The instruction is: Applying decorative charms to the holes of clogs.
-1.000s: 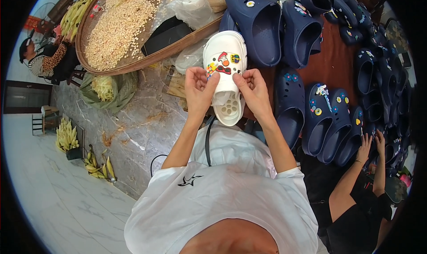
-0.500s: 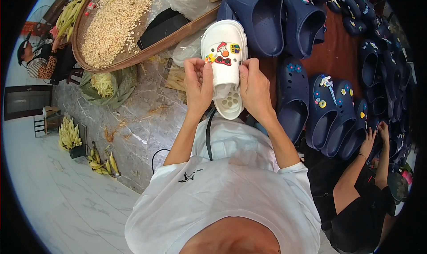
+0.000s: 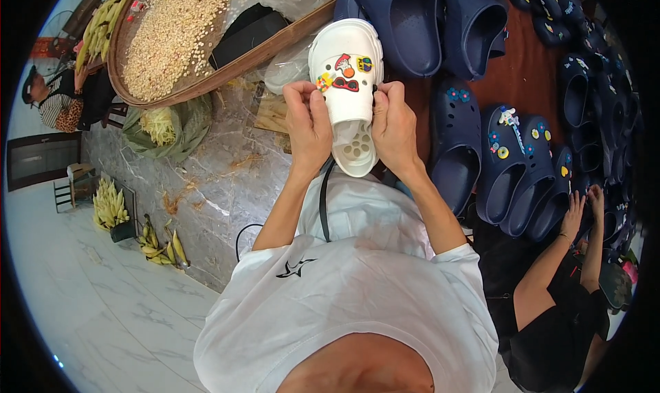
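A white clog [image 3: 342, 111] is held in front of me between both hands, its toe pointing away. My left hand [image 3: 309, 120] pinches the clog's left side near the strap. On the right side, the thumb and bent fingers of my right hand [image 3: 394, 123] grip the edge. Several charms are fixed on the upper: red sunglasses [image 3: 345, 84], a red and orange figure [image 3: 345, 66], a blue and yellow badge [image 3: 365, 63] and a yellow piece [image 3: 324, 82] beside my left fingers. Something whitish and translucent shows inside the opening.
Navy clogs [image 3: 456, 145], many with charms, cover the brown table [image 3: 512, 77] on the right. A co-worker's hands [image 3: 581, 211] are among them. A woven tray [image 3: 206, 87] of corn kernels, a green bag [image 3: 180, 135] and corn cobs [image 3: 108, 204] lie left. Another person [image 3: 58, 97] sits far left.
The white clog has shifted slightly up in the picture, both hands still gripping its sides. The surroundings have moved a little with the head's motion.
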### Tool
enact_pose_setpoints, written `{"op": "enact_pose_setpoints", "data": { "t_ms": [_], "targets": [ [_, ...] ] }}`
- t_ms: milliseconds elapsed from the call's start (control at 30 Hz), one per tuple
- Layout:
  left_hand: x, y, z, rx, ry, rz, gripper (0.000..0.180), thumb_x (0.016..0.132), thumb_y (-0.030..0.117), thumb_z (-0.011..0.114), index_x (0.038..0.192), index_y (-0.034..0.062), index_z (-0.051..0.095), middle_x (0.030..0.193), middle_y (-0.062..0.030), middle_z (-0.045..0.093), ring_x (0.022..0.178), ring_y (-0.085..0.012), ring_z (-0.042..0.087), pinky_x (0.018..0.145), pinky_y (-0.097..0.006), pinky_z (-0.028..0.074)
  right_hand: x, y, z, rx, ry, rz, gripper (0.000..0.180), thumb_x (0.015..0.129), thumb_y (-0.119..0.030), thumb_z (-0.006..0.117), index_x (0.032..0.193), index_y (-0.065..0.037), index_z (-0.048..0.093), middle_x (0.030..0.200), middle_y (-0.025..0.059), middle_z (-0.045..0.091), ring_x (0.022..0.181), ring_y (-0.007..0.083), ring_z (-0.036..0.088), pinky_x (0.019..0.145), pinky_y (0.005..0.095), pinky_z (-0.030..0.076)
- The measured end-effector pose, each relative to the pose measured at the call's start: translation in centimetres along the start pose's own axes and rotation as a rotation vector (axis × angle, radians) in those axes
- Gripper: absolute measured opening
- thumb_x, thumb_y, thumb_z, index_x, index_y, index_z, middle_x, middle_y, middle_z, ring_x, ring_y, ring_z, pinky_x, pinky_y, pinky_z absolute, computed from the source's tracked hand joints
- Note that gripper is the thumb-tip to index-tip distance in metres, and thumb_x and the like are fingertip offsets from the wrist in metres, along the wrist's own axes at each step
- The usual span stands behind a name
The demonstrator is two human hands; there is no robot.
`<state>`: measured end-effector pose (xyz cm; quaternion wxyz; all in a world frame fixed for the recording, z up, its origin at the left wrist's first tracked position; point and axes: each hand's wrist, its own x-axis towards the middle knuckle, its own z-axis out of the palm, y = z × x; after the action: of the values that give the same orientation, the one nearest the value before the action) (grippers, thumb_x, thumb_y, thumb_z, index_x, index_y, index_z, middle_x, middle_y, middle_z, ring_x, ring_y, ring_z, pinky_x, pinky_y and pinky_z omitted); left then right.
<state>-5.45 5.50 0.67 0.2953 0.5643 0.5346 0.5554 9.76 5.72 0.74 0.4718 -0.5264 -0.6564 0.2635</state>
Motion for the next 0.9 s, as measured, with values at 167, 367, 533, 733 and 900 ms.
{"op": "enact_pose_setpoints", "data": {
  "t_ms": [167,367,533,733,900],
  "targets": [
    [0.3,-0.2,0.3,0.103,0.053,0.092,0.013,0.102,0.01,0.047,0.109,-0.0023,0.046,0.09,-0.0131,0.057,0.078,-0.018,0.055,0.069,-0.034,0.047,0.1,0.4,0.1,0.019,0.029,-0.015,0.014,0.105,-0.014,0.045,0.104,-0.001,0.045,0.082,0.0271,0.061,0.076,0.0483,0.061,0.064,0.0516,0.048],
    [-0.2,-0.2,0.7,-0.299,0.122,-0.125,0.011,0.102,0.009,0.049,0.109,0.0005,0.048,0.097,-0.0048,0.055,0.086,-0.0115,0.051,0.076,-0.026,0.044,-0.8,0.1,0.1,0.254,-0.021,0.143,0.025,0.102,-0.019,0.054,0.116,0.001,0.047,0.087,0.0192,0.061,0.077,0.0315,0.064,0.066,0.0425,0.05],
    [-2.3,-1.1,-0.5,-0.113,0.007,0.055,0.062,0.094,0.032,0.059,0.141,-0.0041,0.043,0.122,-0.0097,0.052,0.109,-0.0185,0.052,0.093,-0.033,0.044,-2.5,-0.8,-0.5,0.0,-0.056,-0.064,0.063,0.095,-0.02,0.063,0.147,0.002,0.036,0.115,0.0195,0.054,0.094,0.0292,0.058,0.077,0.0371,0.051],
    [-4.8,-0.9,0.4,0.296,-0.053,0.152,0.093,0.086,0.033,0.07,0.155,-0.0075,0.021,0.142,-0.0243,0.032,0.131,-0.0345,0.035,0.11,-0.044,0.032,-3.5,-1.1,1.0,-0.453,0.003,-0.179,0.087,0.076,-0.002,0.07,0.153,0.004,0.029,0.117,0.0179,0.054,0.101,0.0347,0.056,0.079,0.0415,0.055],
    [-4.5,0.2,0.3,0.199,-0.054,0.161,0.089,0.087,0.027,0.069,0.154,-0.0079,0.022,0.143,-0.0241,0.032,0.132,-0.0353,0.035,0.11,-0.044,0.032,-3.5,-0.8,0.3,-0.349,-0.022,-0.15,0.084,0.079,-0.004,0.071,0.153,0.003,0.03,0.118,0.0193,0.053,0.103,0.0355,0.055,0.083,0.0435,0.052]
  ]
}}
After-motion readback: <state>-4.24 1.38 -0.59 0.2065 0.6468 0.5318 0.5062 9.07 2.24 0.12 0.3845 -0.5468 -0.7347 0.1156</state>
